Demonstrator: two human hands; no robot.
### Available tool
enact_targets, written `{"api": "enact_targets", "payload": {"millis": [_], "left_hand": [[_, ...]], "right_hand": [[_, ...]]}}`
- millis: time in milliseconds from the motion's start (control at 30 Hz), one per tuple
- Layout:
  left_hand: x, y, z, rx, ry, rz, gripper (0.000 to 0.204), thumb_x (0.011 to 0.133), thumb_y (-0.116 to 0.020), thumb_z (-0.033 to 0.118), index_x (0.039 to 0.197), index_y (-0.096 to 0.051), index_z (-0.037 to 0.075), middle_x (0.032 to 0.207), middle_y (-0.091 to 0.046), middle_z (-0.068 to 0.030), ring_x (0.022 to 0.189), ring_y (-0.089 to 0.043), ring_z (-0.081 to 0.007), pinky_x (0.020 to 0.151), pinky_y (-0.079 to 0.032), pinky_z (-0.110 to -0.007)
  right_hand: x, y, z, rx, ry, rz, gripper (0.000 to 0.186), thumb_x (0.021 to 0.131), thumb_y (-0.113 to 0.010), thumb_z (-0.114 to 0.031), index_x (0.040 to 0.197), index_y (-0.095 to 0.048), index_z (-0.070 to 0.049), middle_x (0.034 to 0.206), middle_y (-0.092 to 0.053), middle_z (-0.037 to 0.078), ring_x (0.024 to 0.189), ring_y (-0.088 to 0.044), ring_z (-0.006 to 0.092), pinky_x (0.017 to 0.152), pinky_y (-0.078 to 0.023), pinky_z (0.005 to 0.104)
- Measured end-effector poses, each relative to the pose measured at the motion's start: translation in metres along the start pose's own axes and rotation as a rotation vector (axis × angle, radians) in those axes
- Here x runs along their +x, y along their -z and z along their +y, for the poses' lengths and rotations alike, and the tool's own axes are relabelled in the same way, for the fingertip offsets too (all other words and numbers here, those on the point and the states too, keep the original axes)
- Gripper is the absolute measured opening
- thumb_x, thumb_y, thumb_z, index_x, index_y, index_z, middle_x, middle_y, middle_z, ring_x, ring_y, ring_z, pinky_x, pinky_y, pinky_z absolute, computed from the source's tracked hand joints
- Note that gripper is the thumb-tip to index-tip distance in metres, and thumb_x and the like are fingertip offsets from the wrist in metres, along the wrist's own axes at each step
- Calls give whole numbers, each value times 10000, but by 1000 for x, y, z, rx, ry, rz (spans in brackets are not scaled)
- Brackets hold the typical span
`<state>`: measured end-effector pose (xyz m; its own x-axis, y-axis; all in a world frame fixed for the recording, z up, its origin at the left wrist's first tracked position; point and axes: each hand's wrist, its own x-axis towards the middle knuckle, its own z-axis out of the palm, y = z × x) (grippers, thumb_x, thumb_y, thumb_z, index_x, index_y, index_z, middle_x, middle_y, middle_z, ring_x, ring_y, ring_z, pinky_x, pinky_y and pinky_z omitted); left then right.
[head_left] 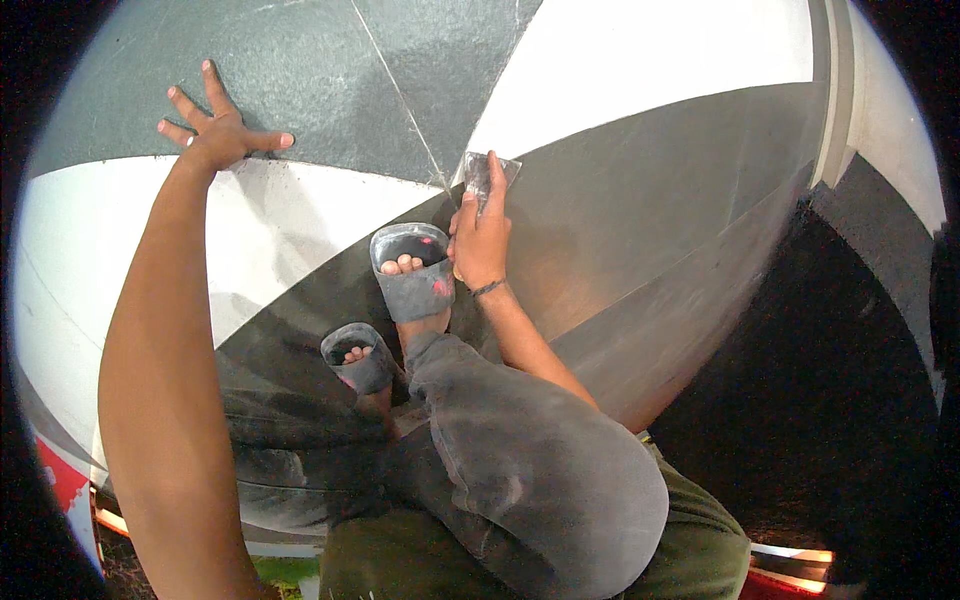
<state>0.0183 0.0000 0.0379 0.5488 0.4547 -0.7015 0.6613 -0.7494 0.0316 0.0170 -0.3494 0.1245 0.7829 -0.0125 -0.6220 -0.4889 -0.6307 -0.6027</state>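
Grey, smeared plate (475,177) in the right hand (482,240), left hand (222,140) spread on the floor

One small, flat, four-cornered plate shows, dull grey with whitish smears over its face. It is at the front of the right hand, just right of the corner where a thin pale seam (400,98) ends between the floor panels. The index finger lies straight along it and the thumb sits at its near left side, so the plate is gripped between them and the other fingers, which are curled and partly hidden. Whether its edge touches the floor, I cannot tell.

Two bare hands are in view. The left is planted on a dark grey panel (320,90), fingers fanned wide apart, thumb stretched out to the right. One dark band (489,287) circles the right wrist.

Two dusty grey sandals, the larger-looking one (437,290) beside the right hand and the other (370,374) lower left, each hold one foot with toes showing. Grey trousers (540,460) with pale scuffs cover the bent legs. White panels (290,205) lie among the darker ones.
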Motion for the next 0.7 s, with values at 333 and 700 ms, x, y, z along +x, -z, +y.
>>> {"api": "enact_targets", "payload": {"millis": [333, 700], "left_hand": [[4, 3, -7, 53, -1, 34, 1678, 533, -848, 797, 1593, 230, 71, 1521, 207, -522, 1394, 277, -685, 1062, 135, -807], [0, 7, -1, -3, 50, -8, 1678, 541, -879, 758, 1589, 256, 103, 1535, 243, -490, 1395, 298, -671, 1075, 120, -807]], "right_hand": [[-2, -11, 12, -5, 98, 95, 576, 1059, -428, -98, 1604, -250, -157, 595, -567, 65, 448, -559, 155, 424, -472, 362], [9, -23, 3, -197, 116, 132, 644, 1022, -503, -77, 1596, -225, -162, 865, -695, 322, 842, -674, 525, 700, -517, 610]]}}
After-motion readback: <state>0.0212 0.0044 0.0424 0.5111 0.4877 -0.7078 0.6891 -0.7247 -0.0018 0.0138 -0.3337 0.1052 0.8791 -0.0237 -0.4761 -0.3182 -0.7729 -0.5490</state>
